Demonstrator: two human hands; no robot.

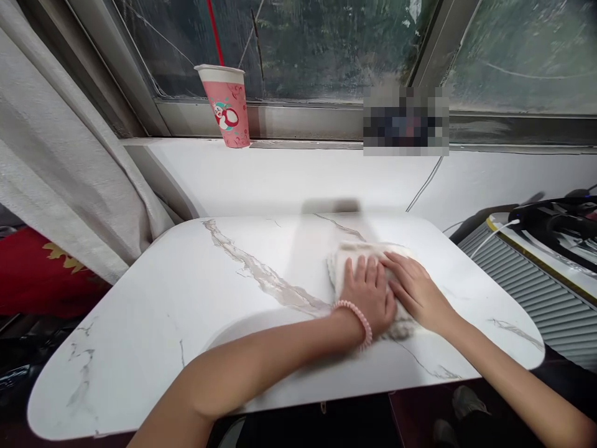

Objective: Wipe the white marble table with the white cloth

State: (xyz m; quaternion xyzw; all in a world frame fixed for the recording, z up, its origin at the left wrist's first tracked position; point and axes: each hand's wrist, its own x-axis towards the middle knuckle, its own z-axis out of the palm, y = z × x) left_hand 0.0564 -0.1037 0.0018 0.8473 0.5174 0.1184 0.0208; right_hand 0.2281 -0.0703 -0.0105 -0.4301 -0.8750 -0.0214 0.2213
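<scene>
A white folded cloth (pixel 357 252) lies on the right part of a white marble-look table (pixel 196 311). My left hand (pixel 368 295) presses flat on the cloth, fingers together and pointing away from me; a pink bead bracelet circles its wrist. My right hand (pixel 415 289) lies flat on the cloth's right side, its fingers overlapping the left hand's edge. Most of the cloth is hidden under both hands.
A pink paper cup (pixel 226 106) stands on the window sill at the back left. A grey curtain (pixel 56 155) hangs at the left. A grey ribbed appliance (pixel 536 292) with black gear and a white cable sits to the right of the table.
</scene>
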